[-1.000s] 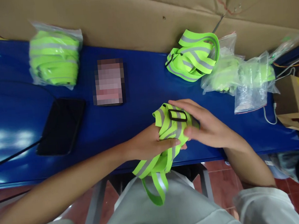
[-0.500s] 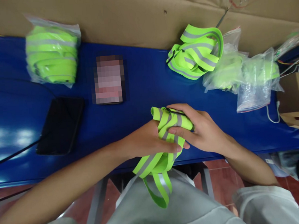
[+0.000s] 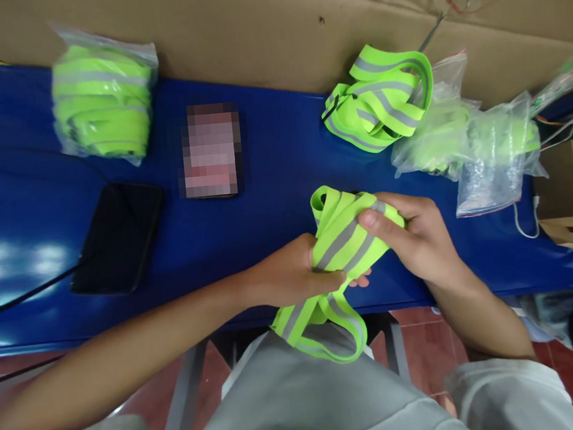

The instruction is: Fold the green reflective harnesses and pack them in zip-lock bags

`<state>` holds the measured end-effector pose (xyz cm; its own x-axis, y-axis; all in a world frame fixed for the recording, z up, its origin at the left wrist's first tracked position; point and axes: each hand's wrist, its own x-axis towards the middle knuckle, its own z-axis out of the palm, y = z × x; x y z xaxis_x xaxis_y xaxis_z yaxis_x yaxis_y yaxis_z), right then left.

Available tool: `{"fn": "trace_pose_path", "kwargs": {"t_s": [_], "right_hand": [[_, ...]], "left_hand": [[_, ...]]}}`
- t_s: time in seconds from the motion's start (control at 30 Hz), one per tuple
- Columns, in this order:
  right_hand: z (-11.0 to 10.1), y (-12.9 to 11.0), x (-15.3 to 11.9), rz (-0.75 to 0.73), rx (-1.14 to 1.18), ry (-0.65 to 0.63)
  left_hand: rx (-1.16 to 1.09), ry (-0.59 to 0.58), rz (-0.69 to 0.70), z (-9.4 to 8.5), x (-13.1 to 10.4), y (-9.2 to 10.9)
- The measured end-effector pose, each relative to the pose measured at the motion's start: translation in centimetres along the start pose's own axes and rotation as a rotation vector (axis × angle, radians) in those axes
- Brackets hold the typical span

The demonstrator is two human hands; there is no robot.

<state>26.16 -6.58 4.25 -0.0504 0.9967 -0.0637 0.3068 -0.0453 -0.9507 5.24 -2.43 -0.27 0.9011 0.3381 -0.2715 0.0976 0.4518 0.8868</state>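
Note:
Between my hands, over the front part of the blue table, is a neon-yellow reflective strap (image 3: 341, 237) with grey stripes, folded into a flat bundle. My left hand (image 3: 299, 271) is closed around its left and lower side, thumb across the front and fingertips showing beneath. My right hand (image 3: 416, 234) pinches the upper right end, thumb on top. A loose loop of the strap hangs below my left hand, over my lap. A second reflective strap (image 3: 381, 99), loosely coiled, lies beyond at the back of the table.
On the blue table (image 3: 272, 169), a plastic bag of neon straps (image 3: 103, 100) stands back left. Near it lie a black phone (image 3: 118, 236) with a cable and a pixelated rectangular item (image 3: 212, 151). Clear plastic bags (image 3: 491, 150) and a cardboard box (image 3: 565, 184) are at right. Cardboard (image 3: 250, 31) lines the back.
My right hand has shifted right and opened the bundle out wider and flatter, its thumb now higher on the strap. The hanging loop has swung right and up. My left hand keeps its hold.

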Motion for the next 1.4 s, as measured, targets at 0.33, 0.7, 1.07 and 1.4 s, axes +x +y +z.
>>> {"fn": "trace_pose_path", "kwargs": {"t_s": [0.33,0.7,1.07,1.4], "right_hand": [[0.2,1.4,1.8,0.205,0.250,-0.077],[1.5,1.9,0.6,-0.288,-0.321,-0.180],[2.6,2.3,0.6,-0.218,-0.372,-0.102],[2.1,1.0,0.0,-0.252,-0.389,-0.041]], "left_hand": [[0.097,0.000,0.068,-0.2,-0.8,0.7],[0.201,0.026,0.185,-1.1,-0.3,1.3],[-0.020,0.077,-0.015,-1.0,0.0,0.3],[-0.115,0.087,-0.107,-1.0,-0.2,1.0]]}}
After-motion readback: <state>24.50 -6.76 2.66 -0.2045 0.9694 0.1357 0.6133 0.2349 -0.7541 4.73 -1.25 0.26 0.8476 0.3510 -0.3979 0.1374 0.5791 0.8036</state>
